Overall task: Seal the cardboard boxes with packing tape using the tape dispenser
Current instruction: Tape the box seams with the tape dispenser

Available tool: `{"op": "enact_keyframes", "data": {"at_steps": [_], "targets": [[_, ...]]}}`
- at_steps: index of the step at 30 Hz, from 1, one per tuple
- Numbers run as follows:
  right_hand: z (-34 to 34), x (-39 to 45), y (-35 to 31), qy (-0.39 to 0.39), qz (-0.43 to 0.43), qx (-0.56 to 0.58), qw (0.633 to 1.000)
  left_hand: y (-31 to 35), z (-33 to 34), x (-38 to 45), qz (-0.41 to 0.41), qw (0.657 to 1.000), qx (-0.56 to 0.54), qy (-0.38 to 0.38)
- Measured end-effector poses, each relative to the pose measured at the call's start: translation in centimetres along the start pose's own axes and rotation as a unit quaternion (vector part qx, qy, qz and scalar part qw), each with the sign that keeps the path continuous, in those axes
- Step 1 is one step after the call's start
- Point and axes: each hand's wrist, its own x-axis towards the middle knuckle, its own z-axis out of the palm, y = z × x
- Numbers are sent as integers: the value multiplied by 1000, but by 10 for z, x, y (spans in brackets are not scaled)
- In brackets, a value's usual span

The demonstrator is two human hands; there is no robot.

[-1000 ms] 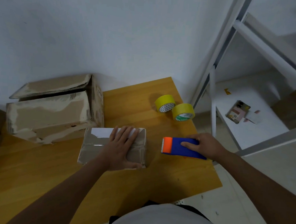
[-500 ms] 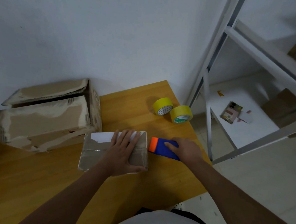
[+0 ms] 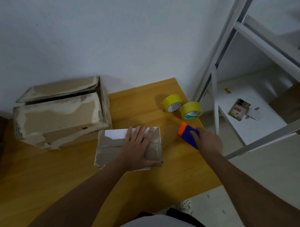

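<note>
A small cardboard box, glossy with tape and bearing a white label, lies on the wooden table. My left hand rests flat on its top, fingers spread, thumb at the near right edge. To the right, my right hand grips a blue tape dispenser with an orange front end, held just off the box's right side. A larger worn cardboard box with a lifted flap stands at the back left.
Two yellow tape rolls sit near the table's far right corner. A white metal shelf rack stands right of the table, with a phone on its low shelf. A white wall runs behind.
My right hand brought the dispenser up close to the box's right side, then drew it back to the right and a little farther away. My left hand stayed on the box.
</note>
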Motion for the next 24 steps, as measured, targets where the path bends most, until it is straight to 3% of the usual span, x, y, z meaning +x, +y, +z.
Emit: {"op": "enact_keyframes", "data": {"at_steps": [2, 5, 8, 9, 11, 13, 14, 17, 20, 24], "targets": [[14, -8, -23, -13, -48, 55, 997, 0, 0, 1, 0, 1000, 0, -3], [38, -22, -52, -151, -49, 128, 979, -1, 1, 1, 1, 1000, -2, 3], [43, -22, -62, -66, -90, 235, 966, 1, 1, 2, 4, 1000, 4, 9], [42, -20, -67, -54, -110, 316, 941, 1, 0, 2, 4, 1000, 4, 10], [30, -16, -76, -133, -82, 473, 867, 1, 0, 1, 6, 1000, 5, 14], [21, -15, -81, -237, -7, 551, 800, 1, -1, 0, 9, 1000, 2, 21], [19, -16, -82, -261, 0, 557, 788, 0, -2, -1, 12, 1000, 1, 25], [18, -19, -74, -254, 19, 581, 773, -1, -1, -3, 21, 999, -1, 30], [17, -23, -62, -230, 42, 571, 787, -2, 0, -3, 24, 999, 0, 32], [19, -32, -56, -191, 40, 596, 779, -2, 0, -3, 27, 999, 0, 30]]}}
